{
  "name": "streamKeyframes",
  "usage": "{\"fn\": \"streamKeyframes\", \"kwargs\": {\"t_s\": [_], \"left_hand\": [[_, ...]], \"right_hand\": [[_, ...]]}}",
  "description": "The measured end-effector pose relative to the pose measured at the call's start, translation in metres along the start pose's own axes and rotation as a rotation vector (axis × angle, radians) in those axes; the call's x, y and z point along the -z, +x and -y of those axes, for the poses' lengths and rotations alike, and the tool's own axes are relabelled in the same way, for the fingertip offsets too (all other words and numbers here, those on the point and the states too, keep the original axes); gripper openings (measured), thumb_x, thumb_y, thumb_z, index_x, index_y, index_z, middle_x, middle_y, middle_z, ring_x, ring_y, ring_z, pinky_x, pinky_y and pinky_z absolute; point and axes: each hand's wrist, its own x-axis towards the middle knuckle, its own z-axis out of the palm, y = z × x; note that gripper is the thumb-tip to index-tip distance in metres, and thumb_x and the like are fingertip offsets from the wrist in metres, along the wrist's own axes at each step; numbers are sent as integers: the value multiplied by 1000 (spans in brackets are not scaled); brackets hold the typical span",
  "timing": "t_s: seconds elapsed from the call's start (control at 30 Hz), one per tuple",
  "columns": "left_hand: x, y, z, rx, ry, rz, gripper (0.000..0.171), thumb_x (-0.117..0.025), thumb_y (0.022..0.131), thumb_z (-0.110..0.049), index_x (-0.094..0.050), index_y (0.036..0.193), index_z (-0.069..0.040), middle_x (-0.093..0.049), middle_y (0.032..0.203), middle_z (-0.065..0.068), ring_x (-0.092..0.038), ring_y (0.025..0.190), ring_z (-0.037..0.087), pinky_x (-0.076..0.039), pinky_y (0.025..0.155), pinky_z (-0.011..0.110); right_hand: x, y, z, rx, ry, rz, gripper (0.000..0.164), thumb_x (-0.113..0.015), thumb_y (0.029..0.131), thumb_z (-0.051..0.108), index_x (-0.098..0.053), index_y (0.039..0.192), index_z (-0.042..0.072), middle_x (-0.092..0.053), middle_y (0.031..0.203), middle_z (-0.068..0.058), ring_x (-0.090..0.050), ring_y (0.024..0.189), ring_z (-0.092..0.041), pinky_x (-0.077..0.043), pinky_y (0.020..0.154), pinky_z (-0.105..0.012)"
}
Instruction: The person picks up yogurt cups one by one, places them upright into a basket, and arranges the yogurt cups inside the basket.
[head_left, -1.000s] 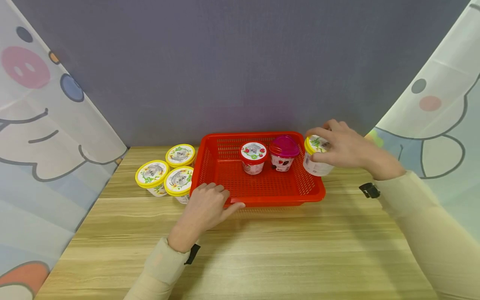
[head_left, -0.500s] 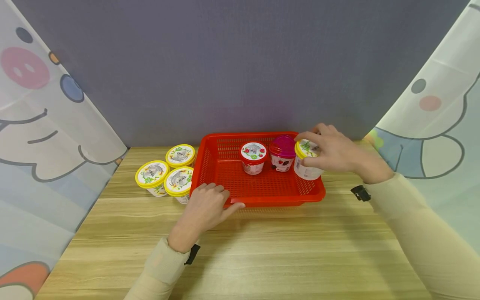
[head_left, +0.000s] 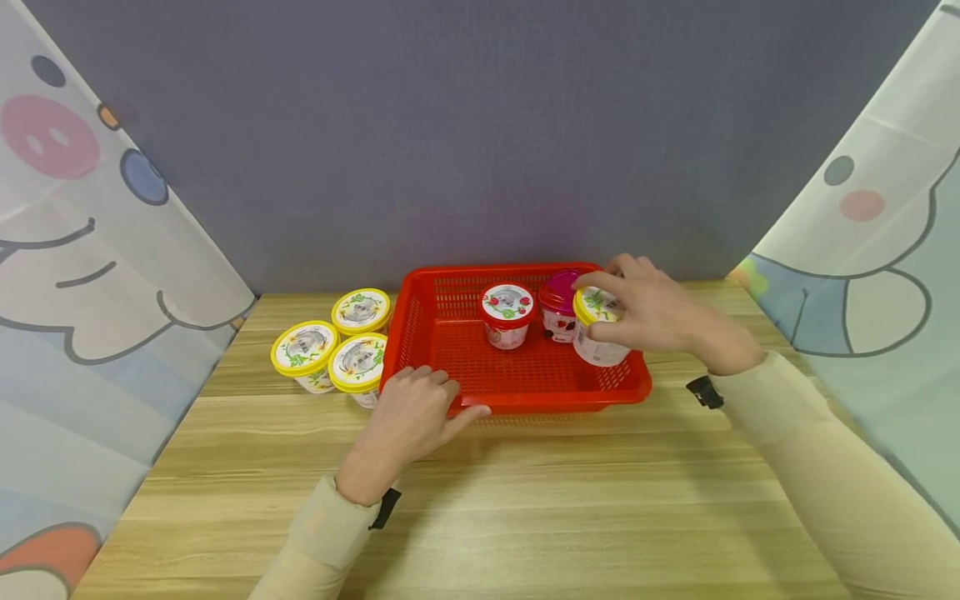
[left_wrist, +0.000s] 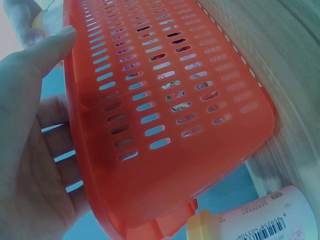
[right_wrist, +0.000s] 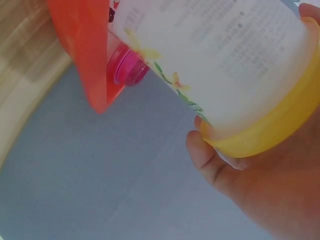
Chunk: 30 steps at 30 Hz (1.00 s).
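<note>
My right hand grips a white tub with a yellow lid by its lid, thumb and fingers on either side. The tub hangs over the right end of a red plastic basket. In the right wrist view the white tub fills the upper part, close to the basket. My left hand holds the basket's front left rim, fingers over it and thumb along the front. Inside the basket stand a red-lidded tub and a purple-lidded tub, the latter partly behind the held tub.
Three yellow-lidded tubs, a left one, a back one and a front one, stand left of the basket on the wooden table. A grey wall rises behind; printed curtains flank the table.
My right hand has carried the yellow-lidded tub leftward, from the basket's right edge to over its inside, near the purple-lidded tub. The left hand and basket have stayed put.
</note>
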Motion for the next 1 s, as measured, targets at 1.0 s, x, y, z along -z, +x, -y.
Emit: {"fn": "streamKeyframes", "kwargs": {"t_s": [1.0], "left_hand": [[2, 0, -2, 9, 15, 19, 55, -66, 91, -62, -60, 61, -16, -50, 59, -3, -49, 55, 15, -44, 60, 29]], "right_hand": [[-41, 9, 3, 39, 44, 50, 51, -68, 84, 34, -62, 134, 27, -53, 121, -14, -46, 107, -31, -45, 83, -46]]}}
